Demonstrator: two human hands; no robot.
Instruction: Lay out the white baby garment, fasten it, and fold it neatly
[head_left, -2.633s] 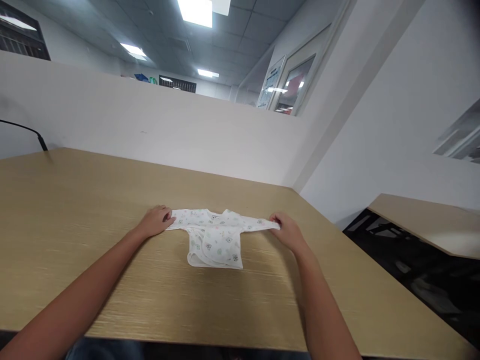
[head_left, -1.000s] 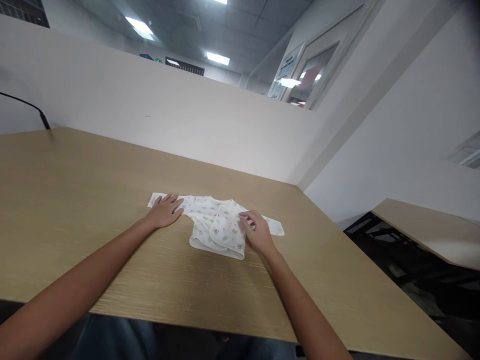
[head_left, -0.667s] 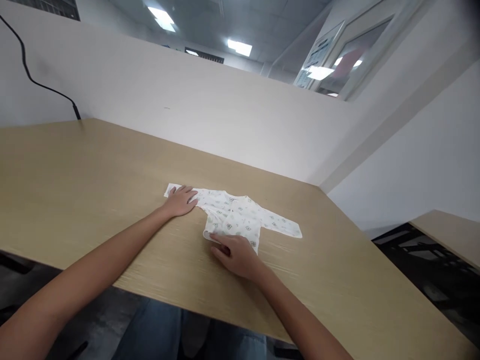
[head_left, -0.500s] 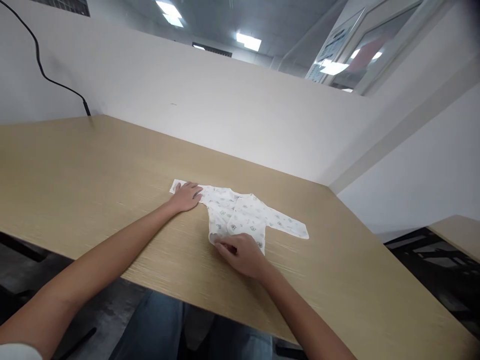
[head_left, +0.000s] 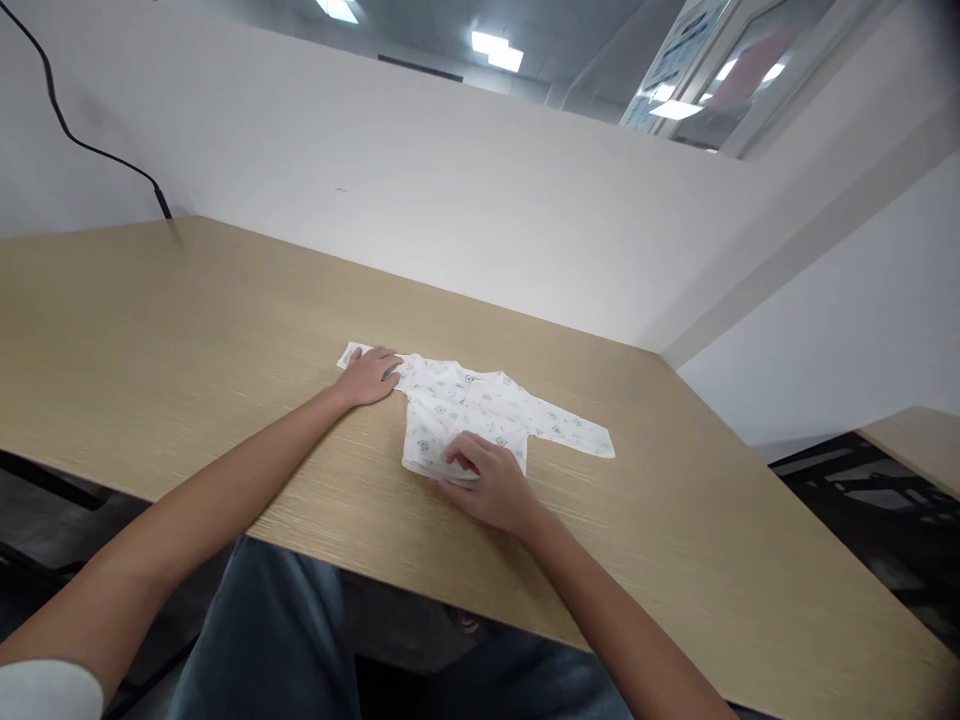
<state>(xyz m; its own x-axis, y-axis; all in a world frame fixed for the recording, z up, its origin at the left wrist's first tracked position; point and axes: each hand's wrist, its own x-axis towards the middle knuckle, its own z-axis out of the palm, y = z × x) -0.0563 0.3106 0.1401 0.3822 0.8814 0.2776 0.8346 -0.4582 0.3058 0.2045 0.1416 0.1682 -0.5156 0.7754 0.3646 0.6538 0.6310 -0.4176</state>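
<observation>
Far left I note a black cable (head_left: 97, 148) before the white partition (head_left: 435, 180). Left hand (head_left: 369, 377) open, fingers spread, covering part of one sleeve. Printed shirt (head_left: 461, 400) lies on the table (head_left: 262, 320), collar toward partition, long axis cuff to cuff, slanting nearer rightward. Right hand (head_left: 487, 480) half-curled, hiding some hem; grip, I cannot tell. Far right, another tabletop (head_left: 922, 445).

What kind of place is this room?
It looks like an office or workroom, though I can't be sure. There's a wide, pale-brown wood-look table, a plain white partition wall behind it, and bright white rectangular ceiling lights beyond.
</observation>
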